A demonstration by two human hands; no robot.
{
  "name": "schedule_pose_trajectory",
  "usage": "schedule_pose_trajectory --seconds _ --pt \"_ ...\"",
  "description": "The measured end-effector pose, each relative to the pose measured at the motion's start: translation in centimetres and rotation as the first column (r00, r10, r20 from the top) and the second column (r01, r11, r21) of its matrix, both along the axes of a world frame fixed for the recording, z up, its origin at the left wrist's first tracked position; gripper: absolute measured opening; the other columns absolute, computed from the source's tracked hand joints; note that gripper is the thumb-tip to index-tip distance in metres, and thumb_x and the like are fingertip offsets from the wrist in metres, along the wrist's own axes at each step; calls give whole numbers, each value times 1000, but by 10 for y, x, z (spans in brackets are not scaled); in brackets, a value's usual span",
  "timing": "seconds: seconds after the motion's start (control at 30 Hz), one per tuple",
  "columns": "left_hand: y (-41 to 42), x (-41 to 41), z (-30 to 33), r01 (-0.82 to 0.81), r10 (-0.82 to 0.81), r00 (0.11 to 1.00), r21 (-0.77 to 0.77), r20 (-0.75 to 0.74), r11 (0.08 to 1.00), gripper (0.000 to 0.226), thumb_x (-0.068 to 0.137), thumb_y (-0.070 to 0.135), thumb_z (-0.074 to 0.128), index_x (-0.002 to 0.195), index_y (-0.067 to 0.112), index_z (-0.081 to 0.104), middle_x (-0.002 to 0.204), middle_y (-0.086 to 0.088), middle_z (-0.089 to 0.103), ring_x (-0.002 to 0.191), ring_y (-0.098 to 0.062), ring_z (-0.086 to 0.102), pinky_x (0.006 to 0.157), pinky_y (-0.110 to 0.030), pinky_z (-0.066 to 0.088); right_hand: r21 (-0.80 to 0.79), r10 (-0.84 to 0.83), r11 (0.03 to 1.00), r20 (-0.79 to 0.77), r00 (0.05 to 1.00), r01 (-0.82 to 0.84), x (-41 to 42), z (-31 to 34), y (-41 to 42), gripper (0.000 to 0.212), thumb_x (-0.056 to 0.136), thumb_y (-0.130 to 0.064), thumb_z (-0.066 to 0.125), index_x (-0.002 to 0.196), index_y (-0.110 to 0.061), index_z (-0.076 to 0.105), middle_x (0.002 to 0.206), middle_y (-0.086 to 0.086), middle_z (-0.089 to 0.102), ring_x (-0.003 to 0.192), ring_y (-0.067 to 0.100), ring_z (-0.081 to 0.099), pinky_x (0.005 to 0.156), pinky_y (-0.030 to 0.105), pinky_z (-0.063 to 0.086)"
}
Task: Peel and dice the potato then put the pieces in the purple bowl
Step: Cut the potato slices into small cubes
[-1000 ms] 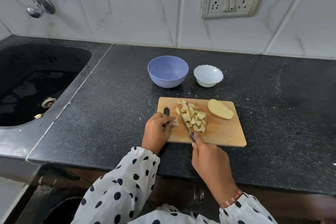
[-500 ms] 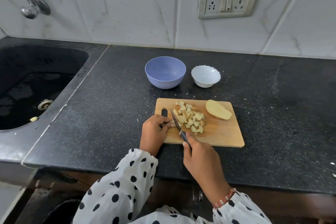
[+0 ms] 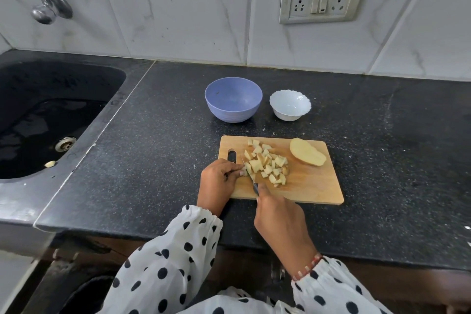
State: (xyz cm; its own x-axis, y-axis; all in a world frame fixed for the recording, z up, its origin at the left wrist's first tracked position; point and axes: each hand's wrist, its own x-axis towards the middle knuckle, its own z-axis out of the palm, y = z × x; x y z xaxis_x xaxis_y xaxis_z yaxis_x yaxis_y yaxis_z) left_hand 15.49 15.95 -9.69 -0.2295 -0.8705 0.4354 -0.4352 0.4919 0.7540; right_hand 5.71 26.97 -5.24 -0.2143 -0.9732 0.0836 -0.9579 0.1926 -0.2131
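- Potato work sits on the wooden cutting board (image 3: pixel 311 186), which lies flat on the dark speckled tabletop (image 3: pixel 158 166), near its front edge.
- I see a heap of diced potato pieces (image 3: pixel 267 166) on the left half of the board, and a peeled potato half (image 3: pixel 307 155) lying cut side down near the board's far right corner, apart from the heap.
- My left hand (image 3: pixel 218 181) rests on the board's left end, just beside the handle slot; its fingers (image 3: pixel 235 168) are curled together and pinch a small potato piece against the board at the near left edge of the heap.
- My right hand (image 3: pixel 279 214) is at the board's front edge, fingers clamped round the handle of the knife (image 3: pixel 251 173); the handle itself is hidden inside the grip.
- The thin blade runs away from me, up and to the left, passing right beside the left fingertips and touching the pieces there.
- The purple bowl (image 3: pixel 233 99) stands upright on the tabletop beyond the board, with no potato in it that I can see.
- A small white scalloped bowl (image 3: pixel 290 104) stands just to its right, close but apart.
- A dark sink (image 3: pixel 51 115) lies to the left, with a tap (image 3: pixel 43 5) above it.
- Both sleeves are white with black dots.
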Motion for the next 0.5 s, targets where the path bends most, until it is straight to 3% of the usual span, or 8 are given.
schedule_pose_trajectory --seconds 0.17,0.33,0.5 --pt "3 -1 3 -26 26 999 6 18 1000 11 70 2 76 79 6 74 71 -1 66 61 5 49 66 2 35 20 37 999 -16 999 -37 -6 3 18 48 100 -23 34 146 -20 22 81 -4 60 64 13 51 48 21 34" --pt "5 -1 5 -36 35 999 45 39 998 10 71 6 76 80 9 72 65 18 48 55 2 44 58 -3 37 -11 14 1000 -60 998 -15 -21 6 14 46 100 -26 32 146 -22 27 86 -2 65 72 15 62 56 25 40" --pt "4 -1 5 -13 11 999 48 54 999 13 70 10 78 82 10 72 66 14 52 58 2 47 61 -5 39 -112 -59 990 220 974 85 -25 10 14 43 98 -31 39 140 -26 41 87 1 68 78 18 63 58 22 37"
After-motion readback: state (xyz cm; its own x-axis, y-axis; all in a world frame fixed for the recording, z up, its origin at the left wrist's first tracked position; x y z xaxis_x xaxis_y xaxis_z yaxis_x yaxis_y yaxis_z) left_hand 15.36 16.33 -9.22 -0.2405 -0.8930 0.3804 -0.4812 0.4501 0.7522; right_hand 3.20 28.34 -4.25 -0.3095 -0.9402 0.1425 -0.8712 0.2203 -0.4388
